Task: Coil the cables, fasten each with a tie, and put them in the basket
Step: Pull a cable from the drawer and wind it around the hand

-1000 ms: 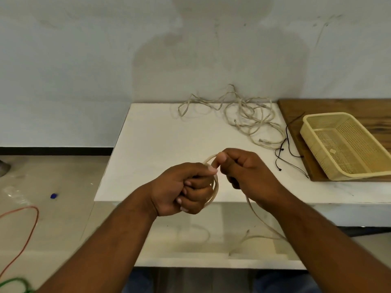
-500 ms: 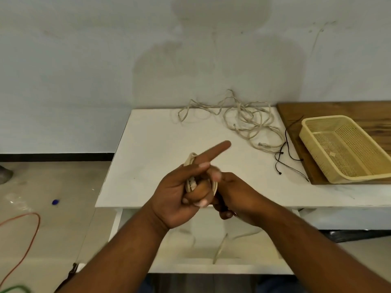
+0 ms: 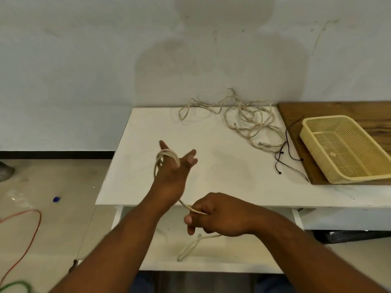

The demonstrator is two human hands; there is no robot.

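Your left hand (image 3: 171, 176) is spread, cable (image 3: 167, 157) looped round its fingers above the table (image 3: 211, 176); your right hand (image 3: 220, 216) pinches the strand running down toward you, its tail dangling below. The basket (image 3: 347, 149) sits far right.

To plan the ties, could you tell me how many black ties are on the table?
2, it seems: both ties lie tangled between the cable pile and the basket; overlap may hide another.

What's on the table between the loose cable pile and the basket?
Head view: thin black ties lie between the cable pile and the basket, straddling the wooden board's edge.
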